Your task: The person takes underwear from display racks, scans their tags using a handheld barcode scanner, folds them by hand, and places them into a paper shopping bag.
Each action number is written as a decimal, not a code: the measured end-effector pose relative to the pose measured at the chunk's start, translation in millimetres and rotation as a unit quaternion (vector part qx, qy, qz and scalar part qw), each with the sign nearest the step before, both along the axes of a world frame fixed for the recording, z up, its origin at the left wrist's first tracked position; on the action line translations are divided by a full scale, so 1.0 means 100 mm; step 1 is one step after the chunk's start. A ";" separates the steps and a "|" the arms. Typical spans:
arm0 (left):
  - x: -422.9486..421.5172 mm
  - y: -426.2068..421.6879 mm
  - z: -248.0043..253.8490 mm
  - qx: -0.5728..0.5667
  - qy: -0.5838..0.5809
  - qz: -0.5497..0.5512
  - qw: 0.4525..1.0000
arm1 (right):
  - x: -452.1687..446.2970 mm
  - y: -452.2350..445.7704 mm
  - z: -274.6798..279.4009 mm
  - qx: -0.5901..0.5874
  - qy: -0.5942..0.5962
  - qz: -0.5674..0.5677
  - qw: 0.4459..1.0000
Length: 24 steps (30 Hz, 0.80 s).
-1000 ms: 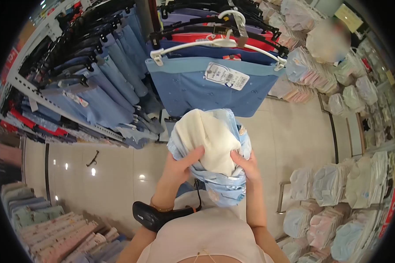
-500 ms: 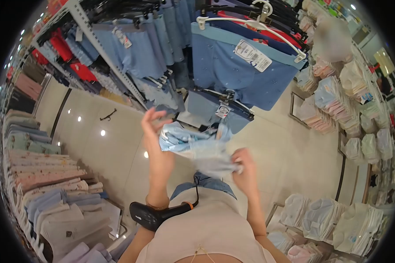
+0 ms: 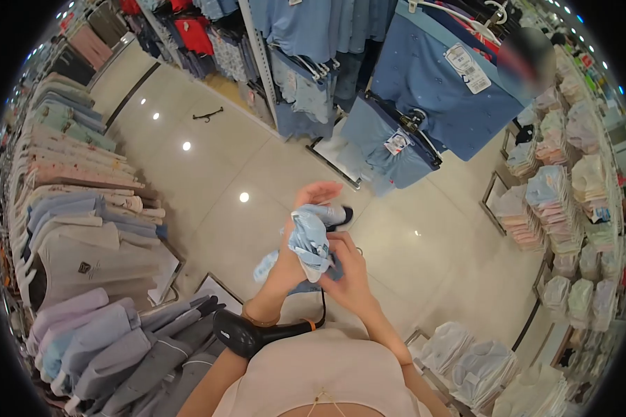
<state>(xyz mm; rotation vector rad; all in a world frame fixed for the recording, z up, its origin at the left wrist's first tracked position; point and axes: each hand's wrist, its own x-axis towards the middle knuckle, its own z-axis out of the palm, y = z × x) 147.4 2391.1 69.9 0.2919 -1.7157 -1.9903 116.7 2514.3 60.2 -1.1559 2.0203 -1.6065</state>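
The light-blue cloth (image 3: 309, 240) is bunched against the left hand (image 3: 313, 194), fingers extended, neither flat nor hung; the right hand (image 3: 349, 272) grasps it at 4 o'clock. Blue garment (image 3: 431, 76): 1 o'clock.

The bundled cloth (image 3: 309, 238) is light blue and white; the scanner (image 3: 240, 335) is black with an orange ring.

Tiled floor (image 3: 257, 156): room for passage left between hanging tops (image 3: 80, 260) and blue shorts (image 3: 442, 87).
Blue shorts: forward-right reach blocked, paler shorts (image 3: 379, 142) hung lower.
Light-blue cloth (image 3: 309, 240): gap between left hand (image 3: 319, 192) and right hand (image 3: 348, 270) partly filled.
Black device (image 3: 238, 335): left forearm side obstructed.
Folded stacks (image 3: 551, 198): right side lined.
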 end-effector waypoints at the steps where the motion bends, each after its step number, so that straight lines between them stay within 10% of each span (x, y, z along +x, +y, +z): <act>1: -0.03 0.03 -0.07 -0.007 0.022 0.008 1.000 | -0.05 0.04 -0.07 -0.022 0.019 -0.002 1.000; 10: -0.62 0.55 0.11 -0.326 -0.045 0.232 0.915 | -1.32 0.88 -0.06 -0.118 0.279 -0.201 0.932; 13: -1.11 1.03 0.21 -0.227 -0.067 0.215 0.948 | -1.83 1.27 0.20 -0.139 0.405 -0.255 0.867; 24: -2.18 1.85 0.34 -0.169 0.024 0.174 0.970 | -3.28 2.02 0.45 -0.075 0.282 -0.174 0.941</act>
